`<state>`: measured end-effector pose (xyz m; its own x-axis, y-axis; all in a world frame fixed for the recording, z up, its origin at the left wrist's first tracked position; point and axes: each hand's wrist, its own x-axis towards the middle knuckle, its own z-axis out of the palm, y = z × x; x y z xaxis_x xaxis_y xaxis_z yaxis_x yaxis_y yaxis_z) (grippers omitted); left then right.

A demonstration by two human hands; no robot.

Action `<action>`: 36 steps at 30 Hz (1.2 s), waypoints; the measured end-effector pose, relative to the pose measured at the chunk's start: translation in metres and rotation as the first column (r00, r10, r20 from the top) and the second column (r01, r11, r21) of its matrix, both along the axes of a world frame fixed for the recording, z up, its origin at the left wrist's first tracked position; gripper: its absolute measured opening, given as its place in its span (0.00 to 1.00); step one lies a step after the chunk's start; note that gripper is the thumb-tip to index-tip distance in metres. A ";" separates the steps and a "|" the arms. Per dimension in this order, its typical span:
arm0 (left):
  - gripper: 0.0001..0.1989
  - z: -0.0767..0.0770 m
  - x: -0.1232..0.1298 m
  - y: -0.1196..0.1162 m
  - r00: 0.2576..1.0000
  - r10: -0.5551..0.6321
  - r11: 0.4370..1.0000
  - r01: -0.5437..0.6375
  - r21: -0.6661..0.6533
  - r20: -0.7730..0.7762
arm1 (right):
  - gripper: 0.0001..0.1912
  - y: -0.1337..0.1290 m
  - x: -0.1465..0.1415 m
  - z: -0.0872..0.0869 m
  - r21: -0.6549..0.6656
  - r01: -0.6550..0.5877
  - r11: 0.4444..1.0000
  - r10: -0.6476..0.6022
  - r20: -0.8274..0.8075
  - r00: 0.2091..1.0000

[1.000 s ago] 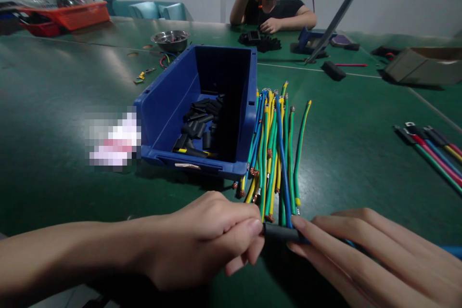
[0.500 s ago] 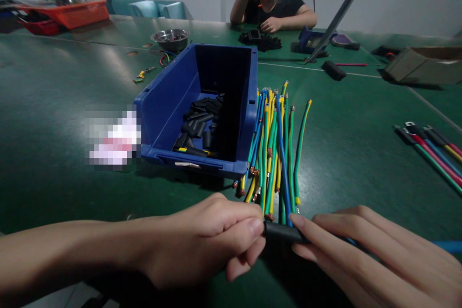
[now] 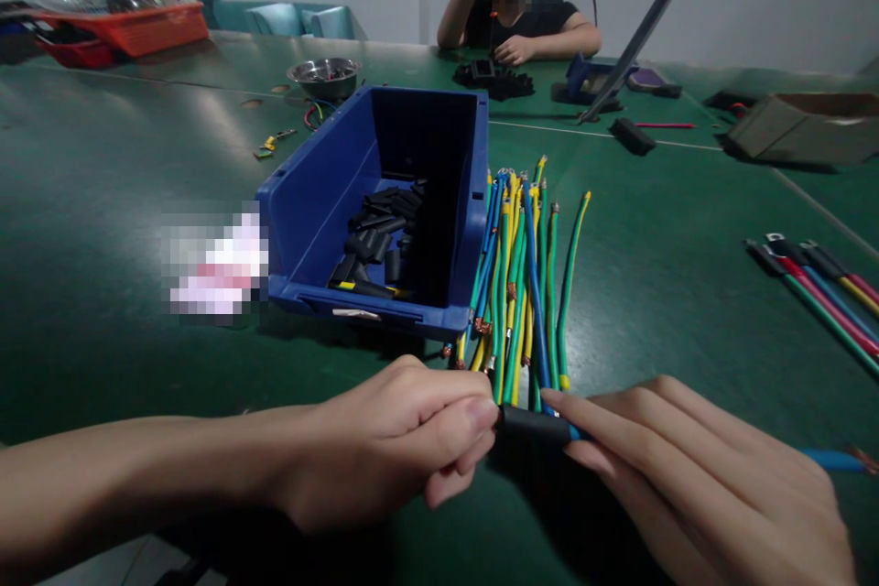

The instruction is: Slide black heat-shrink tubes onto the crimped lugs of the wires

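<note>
A black heat-shrink tube (image 3: 536, 426) spans the gap between my hands, just in front of the blue bin. My left hand (image 3: 412, 439) is closed in a pinch on the tube's left end, which the fingers hide. A blue cable (image 3: 828, 460) enters the tube from the right, and its bare copper end sticks out past my right hand (image 3: 693, 458). The fingers of that hand are closed on the cable by the tube's right end. Behind the tube lies a bundle of green, yellow and blue cables (image 3: 512, 293), with lugs and bare copper ends.
The blue bin (image 3: 322, 304) holds several short black tubes (image 3: 367, 244). Finished-looking cables (image 3: 817, 288) lie at the right. Farther back are a metal bowl (image 3: 324, 78), an orange basket (image 3: 157, 29), a cardboard box (image 3: 803, 128) and a slanted metal bar (image 3: 652, 23). Across the table sits a person (image 3: 526, 27).
Both hands have risen slightly with the tube. More blue cable shows at the tube's right end, where my right fingertips now grip the cable beside it.
</note>
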<state>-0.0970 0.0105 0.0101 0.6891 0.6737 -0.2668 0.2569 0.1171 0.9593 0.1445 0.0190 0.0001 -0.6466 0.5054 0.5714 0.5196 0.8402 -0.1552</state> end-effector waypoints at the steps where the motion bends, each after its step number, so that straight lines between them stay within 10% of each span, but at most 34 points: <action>1: 0.22 0.000 0.000 0.000 1.000 0.003 1.000 -0.003 -0.007 -0.004 | 0.09 0.000 0.000 -0.001 -0.005 -0.002 1.000 0.002 -0.004 1.000; 17: 0.18 -0.002 -0.001 -0.002 0.987 0.148 0.986 -0.143 0.088 -0.061 | 0.12 0.002 0.000 -0.002 0.002 0.098 0.995 -0.098 0.076 0.992; 28: 0.17 0.013 -0.001 -0.003 0.981 -0.014 0.953 0.071 0.293 -0.194 | 0.15 -0.009 0.000 -0.010 -0.055 -0.033 0.998 0.037 0.079 0.996; 36: 0.10 -0.004 -0.004 -0.005 0.999 0.033 0.900 -0.033 0.434 0.007 | 0.19 0.000 0.000 0.002 -0.033 0.035 0.999 -0.031 0.115 0.993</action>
